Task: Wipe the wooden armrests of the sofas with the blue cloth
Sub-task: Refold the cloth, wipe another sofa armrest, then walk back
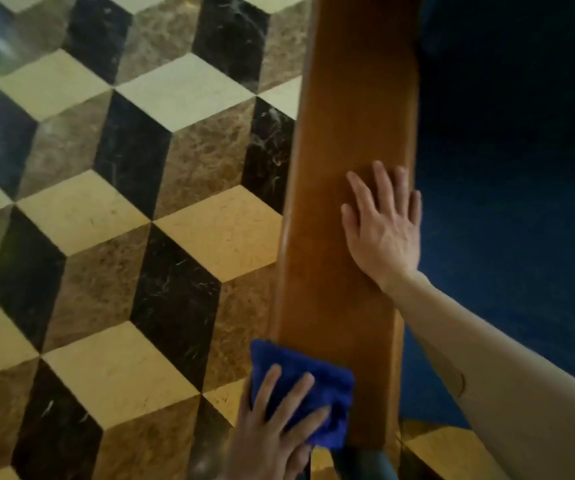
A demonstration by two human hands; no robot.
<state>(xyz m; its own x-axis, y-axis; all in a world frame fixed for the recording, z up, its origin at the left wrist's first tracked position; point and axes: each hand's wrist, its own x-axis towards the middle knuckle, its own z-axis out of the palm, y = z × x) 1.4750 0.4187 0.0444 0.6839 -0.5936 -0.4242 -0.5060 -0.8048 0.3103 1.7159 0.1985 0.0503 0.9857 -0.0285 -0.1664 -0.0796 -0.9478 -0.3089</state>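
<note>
Your left hand [272, 427] lies on the blue cloth [310, 386] with its fingers straight and slightly spread, pressing the folded cloth against the near end of the wooden armrest [348, 140]. The cloth sits at the armrest's left edge, partly on the wood and partly overhanging toward the floor [112, 237]. Your thumb is not clearly visible, so whether it tucks under the cloth cannot be told.

Your right hand [383, 230] rests flat on top of the armrest, farther along it and toward its right edge, palm down, fingers extended and fanned moderately wide, holding nothing. The two hands are well apart along the wood.

The armrest runs away from you as a long polished plank. Dark blue upholstery [514, 168] borders its right side. The floor to the left is tiled in a cube pattern of cream, brown and black marble.
</note>
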